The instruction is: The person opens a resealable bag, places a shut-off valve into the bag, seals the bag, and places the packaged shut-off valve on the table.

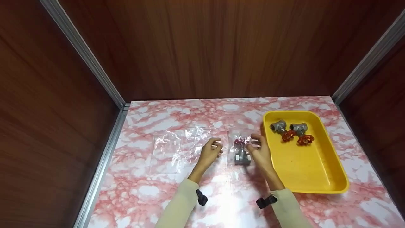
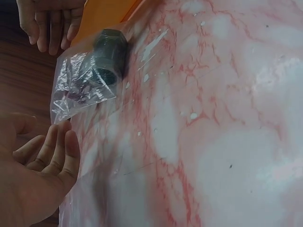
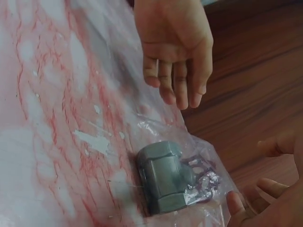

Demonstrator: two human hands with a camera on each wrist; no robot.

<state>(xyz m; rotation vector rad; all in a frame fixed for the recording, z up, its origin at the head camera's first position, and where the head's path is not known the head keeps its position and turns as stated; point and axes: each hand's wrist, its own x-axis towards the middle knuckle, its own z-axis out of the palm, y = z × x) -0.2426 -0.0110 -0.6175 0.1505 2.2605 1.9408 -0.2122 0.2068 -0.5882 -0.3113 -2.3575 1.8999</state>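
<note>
Three walls (image 1: pixel 202 47): dark brown, with wood pattern; grey metal rails (image 1: pixel 84 52) run along the corners.
Table (image 1: pixel 148 202): white with red-pink marbling, shining near the front.
Tray (image 1: pixel 303 171): yellow, on the right part of the table, beside the right hand.
Clear plastic (image 1: pixel 167 147): lying flat on the table, left of the left hand.
Sleeves (image 1: pixel 178 205): pale, one on each arm.
Left hand (image 1: pixel 210 151): raised between the clear plastic and the bag, fingers loosely bent with gaps; it has hold of nothing.
Right hand (image 1: pixel 262 155): between the bag and the tray, fingers spread and softly bent, gripping nothing; whether a fingertip touches the bag, I cannot tell.
Bag (image 2: pixel 75 97): transparent, wrinkled, around one valve.
Valve (image 1: pixel 242 158): grey, inside the bag on the table, between both hands; its wheel (image 1: pixel 239 142) is reddish and points to the back wall.
Two tray valves (image 1: pixel 299 127): grey, close together in the tray's far part, red wheels toward the front.
Wrist devices (image 1: pixel 266 201): black, one at each cuff.
</note>
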